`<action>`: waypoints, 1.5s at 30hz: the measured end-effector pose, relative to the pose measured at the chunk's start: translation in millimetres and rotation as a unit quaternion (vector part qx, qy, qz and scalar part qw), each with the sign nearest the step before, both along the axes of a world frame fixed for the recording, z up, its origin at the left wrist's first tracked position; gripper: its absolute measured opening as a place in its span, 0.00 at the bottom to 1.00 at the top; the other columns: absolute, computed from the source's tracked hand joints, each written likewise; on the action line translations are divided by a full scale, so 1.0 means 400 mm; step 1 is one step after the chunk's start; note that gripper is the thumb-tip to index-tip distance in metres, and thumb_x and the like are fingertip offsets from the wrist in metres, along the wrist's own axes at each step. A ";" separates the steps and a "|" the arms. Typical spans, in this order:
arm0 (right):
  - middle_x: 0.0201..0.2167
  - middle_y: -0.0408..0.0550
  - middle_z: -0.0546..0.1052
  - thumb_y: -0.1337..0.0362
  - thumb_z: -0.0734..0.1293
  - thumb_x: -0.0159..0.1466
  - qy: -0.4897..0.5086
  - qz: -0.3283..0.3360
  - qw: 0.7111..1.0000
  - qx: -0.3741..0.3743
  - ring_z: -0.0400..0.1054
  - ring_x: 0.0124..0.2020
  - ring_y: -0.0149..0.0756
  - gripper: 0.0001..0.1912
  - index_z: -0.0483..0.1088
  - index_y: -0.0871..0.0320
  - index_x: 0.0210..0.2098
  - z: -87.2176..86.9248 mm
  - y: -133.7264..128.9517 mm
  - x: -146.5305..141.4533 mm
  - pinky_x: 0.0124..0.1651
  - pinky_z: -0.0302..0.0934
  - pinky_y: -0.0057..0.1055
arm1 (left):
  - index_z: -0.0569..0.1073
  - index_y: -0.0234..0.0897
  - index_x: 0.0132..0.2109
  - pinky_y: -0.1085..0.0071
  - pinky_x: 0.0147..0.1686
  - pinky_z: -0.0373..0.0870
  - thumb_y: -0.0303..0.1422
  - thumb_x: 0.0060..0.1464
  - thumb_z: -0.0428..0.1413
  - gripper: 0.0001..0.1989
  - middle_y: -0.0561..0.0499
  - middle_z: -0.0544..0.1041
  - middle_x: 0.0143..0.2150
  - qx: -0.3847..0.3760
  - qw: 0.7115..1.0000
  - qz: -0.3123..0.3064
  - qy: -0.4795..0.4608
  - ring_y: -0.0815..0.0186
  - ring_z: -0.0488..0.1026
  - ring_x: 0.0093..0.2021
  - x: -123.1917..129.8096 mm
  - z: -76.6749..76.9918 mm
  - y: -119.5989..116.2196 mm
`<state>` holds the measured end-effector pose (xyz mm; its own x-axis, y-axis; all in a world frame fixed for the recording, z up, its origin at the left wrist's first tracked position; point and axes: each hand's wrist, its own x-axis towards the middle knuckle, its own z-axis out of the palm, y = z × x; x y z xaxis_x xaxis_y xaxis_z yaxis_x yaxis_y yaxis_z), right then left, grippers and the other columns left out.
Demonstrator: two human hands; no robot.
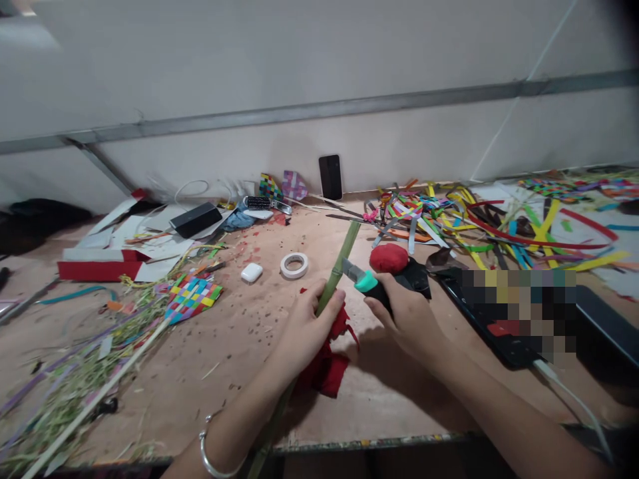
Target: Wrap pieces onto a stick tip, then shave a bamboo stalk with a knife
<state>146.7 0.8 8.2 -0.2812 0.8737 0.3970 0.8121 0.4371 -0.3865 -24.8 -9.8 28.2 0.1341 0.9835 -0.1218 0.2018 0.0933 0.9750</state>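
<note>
My left hand point(312, 326) is closed round a green bamboo stick point(345, 247), which slants up and away over the table. In my right hand point(404, 309) is a utility knife point(368, 283) with a black and mint-green handle. Its blade touches or lies very near the stick, just above my left hand; I cannot tell which. Some red cloth point(332, 372) lies beneath my left hand, partly hidden by it. A red ball-shaped bundle point(388, 257) sits just beyond my right hand, beside a piece of black material point(415, 276).
A tape roll point(294, 265) and a white earbud case point(251, 273) lie left of the stick. Colourful strips point(429, 213) are heaped at back right. A phone point(330, 177) leans on the wall. A woven piece on a stick point(194, 297) lies left, a cabled tablet point(486, 326) right.
</note>
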 end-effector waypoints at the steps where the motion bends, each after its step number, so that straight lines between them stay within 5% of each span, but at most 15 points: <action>1: 0.29 0.48 0.73 0.50 0.50 0.64 -0.008 -0.004 1.000 -0.016 0.69 0.27 0.34 0.21 0.62 0.60 0.43 0.001 0.000 -0.001 0.25 0.52 0.24 | 0.66 0.35 0.41 0.84 0.17 0.52 0.45 0.52 0.48 0.17 0.58 0.59 0.23 -0.013 1.000 0.001 -0.012 0.80 0.56 0.19 0.001 -0.003 0.001; 8: 0.31 0.52 0.73 0.49 0.48 0.64 -0.034 -0.025 0.996 -0.083 0.69 0.30 0.36 0.24 0.61 0.61 0.45 0.001 0.014 -0.001 0.26 0.50 0.24 | 0.58 0.40 0.41 0.87 0.15 0.45 0.40 0.55 0.46 0.10 0.62 0.55 0.19 -0.066 0.994 -0.001 -0.082 0.81 0.48 0.15 0.008 -0.009 0.010; 18: 0.30 0.47 0.73 0.51 0.52 0.64 -0.027 0.010 0.995 -0.094 0.68 0.29 0.32 0.19 0.62 0.57 0.44 0.010 0.008 -0.004 0.26 0.44 0.23 | 0.60 0.40 0.42 0.87 0.17 0.54 0.38 0.52 0.50 0.11 0.59 0.61 0.25 -0.035 0.996 0.011 -0.085 0.80 0.57 0.19 0.006 -0.005 0.019; 31: 0.37 0.47 0.73 0.51 0.52 0.64 -0.043 0.050 0.995 -0.075 0.67 0.34 0.31 0.19 0.61 0.54 0.47 0.006 0.010 0.003 0.29 0.49 0.24 | 0.59 0.37 0.36 0.85 0.19 0.57 0.38 0.51 0.52 0.11 0.59 0.66 0.26 0.007 0.997 0.049 -0.058 0.80 0.62 0.20 0.000 -0.003 0.018; 45: 0.23 0.44 0.70 0.54 0.53 0.63 -0.079 0.007 0.995 -0.059 0.64 0.22 0.28 0.16 0.64 0.58 0.38 0.019 -0.002 -0.003 0.23 0.40 0.22 | 0.63 0.35 0.36 0.81 0.28 0.64 0.36 0.53 0.51 0.09 0.56 0.68 0.27 0.049 0.997 0.051 -0.011 0.76 0.66 0.28 0.003 -0.003 0.012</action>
<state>145.5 0.2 15.7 -0.3451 0.9068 0.2421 0.8610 0.4086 -0.3030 -23.8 -4.9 26.8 0.0336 0.9992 -0.0232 0.1751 0.0170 0.9844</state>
